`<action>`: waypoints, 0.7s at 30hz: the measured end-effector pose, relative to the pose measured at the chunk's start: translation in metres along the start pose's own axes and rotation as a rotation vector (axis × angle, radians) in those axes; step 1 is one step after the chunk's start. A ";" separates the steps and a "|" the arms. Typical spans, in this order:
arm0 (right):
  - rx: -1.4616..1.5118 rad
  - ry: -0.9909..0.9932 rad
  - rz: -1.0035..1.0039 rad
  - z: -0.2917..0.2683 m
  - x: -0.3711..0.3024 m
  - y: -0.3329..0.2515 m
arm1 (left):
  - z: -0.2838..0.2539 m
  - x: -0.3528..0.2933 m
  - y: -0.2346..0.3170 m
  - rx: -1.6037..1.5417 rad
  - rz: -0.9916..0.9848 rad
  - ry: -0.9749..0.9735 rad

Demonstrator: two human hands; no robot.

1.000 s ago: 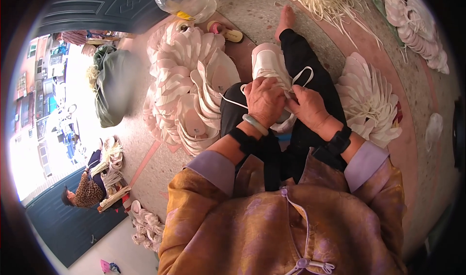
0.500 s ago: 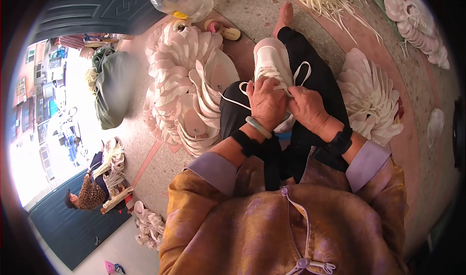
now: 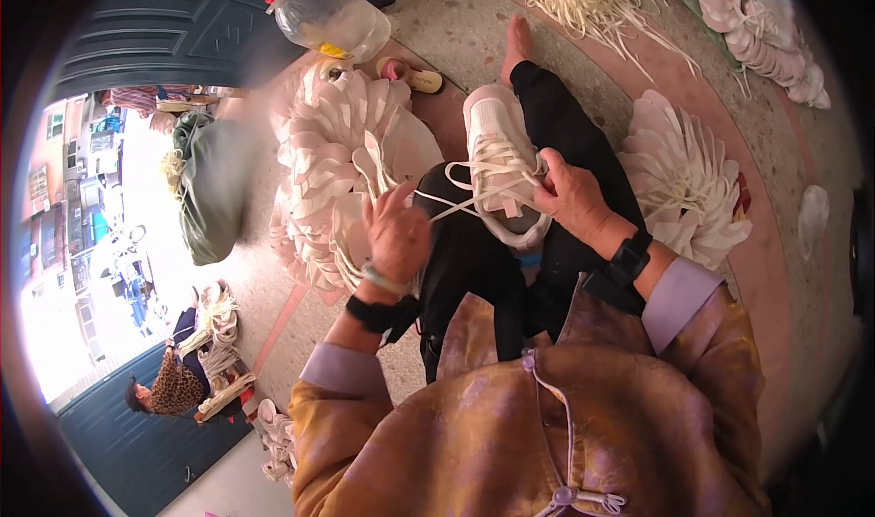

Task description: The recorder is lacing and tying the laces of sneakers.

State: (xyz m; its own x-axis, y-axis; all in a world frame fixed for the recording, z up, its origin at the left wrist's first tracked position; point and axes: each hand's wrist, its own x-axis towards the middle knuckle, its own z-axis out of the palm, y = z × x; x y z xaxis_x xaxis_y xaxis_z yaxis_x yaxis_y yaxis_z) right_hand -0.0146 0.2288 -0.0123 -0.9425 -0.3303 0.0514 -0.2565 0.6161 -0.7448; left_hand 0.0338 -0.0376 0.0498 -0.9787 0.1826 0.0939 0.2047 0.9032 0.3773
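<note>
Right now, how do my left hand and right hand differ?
Your left hand is out to the left, apart from the shoe; your right hand is at the shoe's right edge. Your left hand has a pale bangle at its wrist; your right hand has none. Both have a black wristband.

No text can be read; the mark on the slipper beside the clear bottle is too small.

bronze jacket, lilac cuffs, black trousers
</note>
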 end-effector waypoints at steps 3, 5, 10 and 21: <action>0.047 -0.012 0.007 0.001 0.000 -0.002 | -0.006 -0.050 -0.044 -0.129 -0.241 -0.052; 0.048 -0.042 0.040 0.004 0.001 0.003 | -0.011 -0.067 -0.045 -0.137 -0.267 -0.023; 0.378 -0.101 0.125 -0.007 0.007 0.000 | -0.003 -0.086 -0.043 -0.293 -0.324 -0.015; 0.780 -0.295 0.714 -0.014 0.032 0.002 | -0.005 -0.070 -0.025 -0.355 -0.296 -0.070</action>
State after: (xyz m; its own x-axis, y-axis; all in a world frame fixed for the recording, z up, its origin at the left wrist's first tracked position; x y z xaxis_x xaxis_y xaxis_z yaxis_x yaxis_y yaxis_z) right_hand -0.0481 0.2294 -0.0032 -0.7048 -0.2998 -0.6429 0.6321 0.1459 -0.7610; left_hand 0.0971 -0.0747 0.0381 -0.9921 -0.0259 -0.1229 -0.1024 0.7338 0.6716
